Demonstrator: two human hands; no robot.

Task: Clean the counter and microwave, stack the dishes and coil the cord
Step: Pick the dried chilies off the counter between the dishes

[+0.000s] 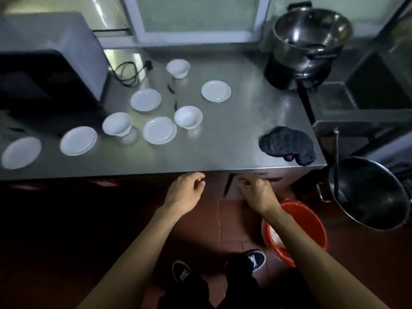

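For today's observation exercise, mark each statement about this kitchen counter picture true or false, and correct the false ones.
1. The dark cloth lies near the counter's front right corner. True.
2. The white bowls and plates are stacked in one pile. False: they lie scattered singly.
3. The left hand holds a plate. False: it holds nothing, below the counter edge.
4. The black cord lies loose beside the microwave. True.
5. An orange bucket stands on the floor. True.

I see a dim room: a frosted window (196, 16) at upper centre, a reddish-brown tiled floor (231, 221) at the bottom.
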